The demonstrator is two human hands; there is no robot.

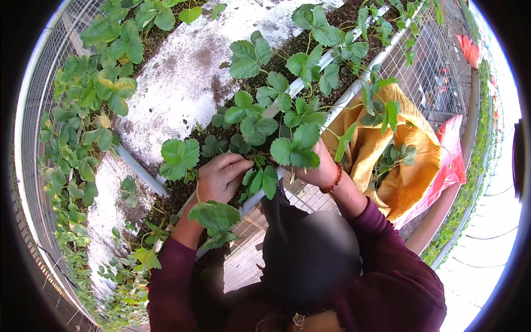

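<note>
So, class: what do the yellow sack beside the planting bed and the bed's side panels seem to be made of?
The yellow sack looks like soft woven cloth or plastic fabric: matt, creased, slumped in folds. The side panels look like metal wire mesh: a thin, regular grid you can see through, pale grey, possibly galvanised.

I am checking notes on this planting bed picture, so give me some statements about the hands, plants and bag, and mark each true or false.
1. Both hands are in among the green leafy plants. True: the left hand and right hand are at the base of a plant in the bed.
2. The bag to the right is blue. False: the bag is yellow-orange, with a pink edge.
3. The bag holds some picked leaves. True: leaves lie inside it.
4. The right wrist is bare. False: it wears a red bead bracelet.
5. The sleeves are dark purple-red. True.
</note>
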